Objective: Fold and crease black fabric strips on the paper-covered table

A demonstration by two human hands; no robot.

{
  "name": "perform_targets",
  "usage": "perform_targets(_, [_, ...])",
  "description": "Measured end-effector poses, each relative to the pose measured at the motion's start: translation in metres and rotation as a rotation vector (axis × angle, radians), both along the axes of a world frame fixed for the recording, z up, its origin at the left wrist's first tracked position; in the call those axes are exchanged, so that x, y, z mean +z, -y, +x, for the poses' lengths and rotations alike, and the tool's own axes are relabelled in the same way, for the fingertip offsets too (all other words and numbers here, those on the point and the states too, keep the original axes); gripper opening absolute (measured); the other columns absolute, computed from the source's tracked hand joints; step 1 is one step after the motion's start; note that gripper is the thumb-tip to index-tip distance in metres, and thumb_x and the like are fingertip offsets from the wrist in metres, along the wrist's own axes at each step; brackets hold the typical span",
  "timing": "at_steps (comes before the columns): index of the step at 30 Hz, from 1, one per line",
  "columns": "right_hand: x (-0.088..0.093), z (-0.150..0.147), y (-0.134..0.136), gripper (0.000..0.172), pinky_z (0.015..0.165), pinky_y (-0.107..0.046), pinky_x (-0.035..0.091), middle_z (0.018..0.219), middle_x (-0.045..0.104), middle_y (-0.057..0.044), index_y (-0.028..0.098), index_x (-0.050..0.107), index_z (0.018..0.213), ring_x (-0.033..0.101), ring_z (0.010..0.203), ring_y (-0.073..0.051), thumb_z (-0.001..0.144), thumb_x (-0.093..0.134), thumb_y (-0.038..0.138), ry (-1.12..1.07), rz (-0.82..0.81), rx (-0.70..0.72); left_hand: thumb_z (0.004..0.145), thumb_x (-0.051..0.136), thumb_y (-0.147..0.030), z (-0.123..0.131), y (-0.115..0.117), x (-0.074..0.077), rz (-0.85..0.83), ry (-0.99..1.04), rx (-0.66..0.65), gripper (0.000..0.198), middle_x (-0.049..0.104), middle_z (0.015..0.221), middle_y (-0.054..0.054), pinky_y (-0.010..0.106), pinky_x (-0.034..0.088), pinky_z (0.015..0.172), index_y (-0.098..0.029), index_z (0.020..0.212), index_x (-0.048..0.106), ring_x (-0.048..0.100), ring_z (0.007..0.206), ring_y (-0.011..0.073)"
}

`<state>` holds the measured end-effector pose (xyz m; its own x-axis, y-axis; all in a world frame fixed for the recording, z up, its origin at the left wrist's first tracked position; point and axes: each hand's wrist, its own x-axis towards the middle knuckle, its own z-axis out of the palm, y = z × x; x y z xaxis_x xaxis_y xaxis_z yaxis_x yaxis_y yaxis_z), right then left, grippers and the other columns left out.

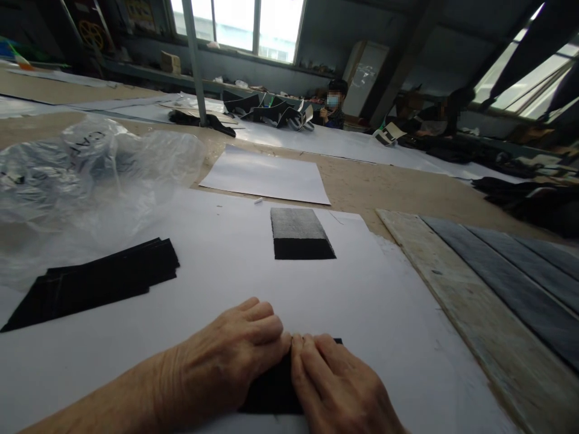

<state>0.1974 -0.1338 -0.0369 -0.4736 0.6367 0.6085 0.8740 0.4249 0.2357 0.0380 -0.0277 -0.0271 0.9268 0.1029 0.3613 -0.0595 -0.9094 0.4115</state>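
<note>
A broad tan worktop [362, 187] fills most of the frame, running from the lower edge up toward the windows. A large white paper sheet [217, 283] covers its lower centre and left; on it lie a fanned stack of black fabric pieces [99, 280] at the left, a grey-and-black folded piece [301, 236] at centre, and a black piece [274, 389] at the bottom centre. A crumpled clear plastic bag [85, 169] sits at the upper left. A smaller white sheet [266, 175] lies above centre. Pale and grey planks [488, 289] run along the right side. More white sheets and dark pieces lie farther up.
</note>
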Motion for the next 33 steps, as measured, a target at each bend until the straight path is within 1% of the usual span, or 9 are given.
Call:
perform_targets(5, [0.002,0.007,0.002,0.028,0.057,-0.03,0.05,0.083,0.065,-0.014,0.001,0.066,0.091,0.058,0.071,-0.021,0.08,0.041,0.0,-0.028,-0.047,0.02,0.08,0.031,0.004,-0.017,-0.008,0.0,-0.104,0.078,0.049,0.033,0.048,0.075,0.004,0.027,0.037,0.064,-0.014,0.095,0.054,0.041,0.069,0.0159])
perform_targets(13, [0.008,0.005,0.002,0.031,0.051,-0.03,0.047,0.074,0.062,-0.01,0.0,0.063,0.102,0.057,0.067,-0.02,0.085,0.037,0.003,0.01,-0.115,0.035,0.082,0.031,0.003,-0.017,-0.002,-0.005,0.012,0.05,0.074,0.028,0.045,0.073,0.004,0.031,0.033,0.062,-0.01,0.091,0.054,0.037,0.068,0.0166])
perform_targets(18, [0.014,0.0,-0.005,0.031,0.046,-0.031,0.042,0.07,0.06,-0.009,0.002,0.065,0.095,0.053,0.059,-0.019,0.083,0.036,0.001,0.048,-0.137,0.056,0.08,0.03,0.004,-0.016,0.003,-0.006,0.05,0.071,0.079,0.028,0.045,0.071,0.004,0.031,0.032,0.061,-0.009,0.087,0.054,0.035,0.066,0.0163])
perform_targets(21, [0.01,-0.007,-0.012,0.027,0.049,-0.032,0.042,0.07,0.06,-0.011,0.003,0.065,0.084,0.054,0.063,-0.021,0.078,0.039,-0.001,0.008,-0.077,0.102,0.078,0.03,0.004,-0.015,0.004,-0.005,0.039,0.083,0.095,0.025,0.045,0.069,0.004,0.031,0.032,0.06,-0.011,0.074,0.05,0.035,0.065,0.0157])
perform_targets(23, [0.007,-0.011,-0.017,0.025,0.049,-0.032,0.04,0.065,0.058,-0.009,0.006,0.065,0.075,0.05,0.06,-0.02,0.077,0.041,-0.001,-0.05,-0.076,0.148,0.078,0.029,0.004,-0.015,0.003,-0.004,0.039,0.101,0.099,0.026,0.044,0.068,0.004,0.03,0.032,0.06,-0.012,0.068,0.046,0.035,0.063,0.0152])
perform_targets(26, [0.003,-0.012,-0.021,0.023,0.048,-0.032,0.038,0.063,0.055,-0.008,0.008,0.064,0.071,0.047,0.058,-0.019,0.078,0.043,0.0,-0.091,-0.103,0.179,0.079,0.031,0.001,-0.018,-0.001,-0.004,0.014,0.094,0.098,0.025,0.046,0.07,0.004,0.03,0.034,0.061,-0.012,0.078,0.052,0.037,0.064,0.0156])
perform_targets(29, [0.001,-0.007,-0.021,0.022,0.048,-0.031,0.036,0.065,0.054,-0.008,0.007,0.064,0.076,0.045,0.06,-0.019,0.078,0.043,0.0,-0.1,-0.082,0.178,0.078,0.034,0.002,-0.024,-0.008,-0.005,-0.12,0.081,0.086,0.033,0.051,0.078,0.004,0.027,0.039,0.067,-0.014,0.097,0.056,0.044,0.072,0.0152])
perform_targets(31, [0.001,-0.004,-0.02,0.021,0.047,-0.031,0.035,0.065,0.053,-0.008,0.006,0.063,0.079,0.043,0.059,-0.018,0.078,0.043,0.0,-0.142,-0.112,0.199,0.075,0.036,0.004,-0.028,-0.011,-0.004,-0.214,0.096,0.085,0.039,0.053,0.082,0.004,0.025,0.041,0.07,-0.016,0.101,0.057,0.047,0.075,0.0138])
perform_targets(33, [0.001,-0.001,-0.019,0.021,0.047,-0.03,0.037,0.066,0.053,-0.009,0.003,0.062,0.086,0.042,0.06,-0.017,0.08,0.042,0.001,-0.199,-0.178,0.238,0.074,0.037,0.005,-0.03,-0.014,-0.004,-0.237,0.103,0.097,0.04,0.053,0.082,0.003,0.024,0.041,0.07,-0.016,0.099,0.059,0.047,0.075,0.013])
